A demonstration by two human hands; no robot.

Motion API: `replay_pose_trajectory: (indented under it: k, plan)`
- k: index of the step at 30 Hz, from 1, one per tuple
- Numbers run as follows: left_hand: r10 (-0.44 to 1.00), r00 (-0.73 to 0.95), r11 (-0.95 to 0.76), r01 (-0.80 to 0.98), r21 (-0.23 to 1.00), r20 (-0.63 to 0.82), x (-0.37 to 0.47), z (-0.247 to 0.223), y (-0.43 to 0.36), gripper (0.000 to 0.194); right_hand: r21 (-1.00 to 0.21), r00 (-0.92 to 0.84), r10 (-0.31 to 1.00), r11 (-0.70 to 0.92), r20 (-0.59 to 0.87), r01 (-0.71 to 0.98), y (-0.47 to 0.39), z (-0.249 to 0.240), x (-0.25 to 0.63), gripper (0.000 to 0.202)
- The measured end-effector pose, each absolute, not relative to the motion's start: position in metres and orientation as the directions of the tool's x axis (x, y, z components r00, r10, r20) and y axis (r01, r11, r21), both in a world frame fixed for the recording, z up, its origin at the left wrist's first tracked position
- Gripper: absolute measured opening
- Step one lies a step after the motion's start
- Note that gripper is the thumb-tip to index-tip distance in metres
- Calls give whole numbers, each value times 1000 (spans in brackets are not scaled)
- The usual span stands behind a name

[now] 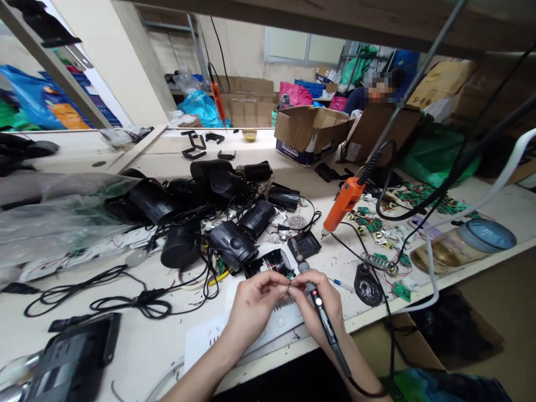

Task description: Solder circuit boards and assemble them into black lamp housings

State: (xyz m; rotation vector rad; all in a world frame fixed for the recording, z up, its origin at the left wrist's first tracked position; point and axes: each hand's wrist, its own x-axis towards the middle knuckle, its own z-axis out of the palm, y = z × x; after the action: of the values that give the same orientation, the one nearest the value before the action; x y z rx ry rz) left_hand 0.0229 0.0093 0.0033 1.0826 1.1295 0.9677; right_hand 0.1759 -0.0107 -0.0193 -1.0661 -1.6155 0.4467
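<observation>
Near the bench's front edge, my left hand (255, 301) and my right hand (320, 301) meet at the fingertips. Both pinch something too small to make out. A black soldering iron (324, 318) lies across my right hand, its handle along the palm and its cord trailing down past the wrist. Just beyond the fingers sits an opened black housing (272, 262) with parts inside. A black square part (304, 244) is behind the right hand. Under the hands is a white power strip (205, 338).
Black lamp-like housings (232, 245) and cables crowd the left and middle. An orange electric screwdriver (344, 204) hangs at the right, near green circuit boards (372, 223), a soldering stand (368, 285) and a jar (464, 245). Behind are a cardboard box (310, 131) and a person.
</observation>
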Motion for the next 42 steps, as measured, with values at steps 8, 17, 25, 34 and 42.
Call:
replay_pose_trajectory:
  k: [8,17,25,34,42]
  plan:
    - [906,376,-346,389,854,196,10,4,7,20,-769,27,839,484,543,418,-13,-15,174,17]
    - [849,398,-512,457,727,348,11,3,15,18,-558,-21,693,596,720,578,-23,-28,185,25]
    - [901,352,-411,509,756,253,28,6,28,23,-226,51,513,284,857,932,-81,-61,262,29]
    - [934,342,-289,545,787,106,37,3,31,28,-89,80,633,-17,770,996,-71,-83,308,27]
    - [924,362,-331,607,722,119,24,-3,20,29,-171,151,700,-42,698,984,-57,-77,309,36]
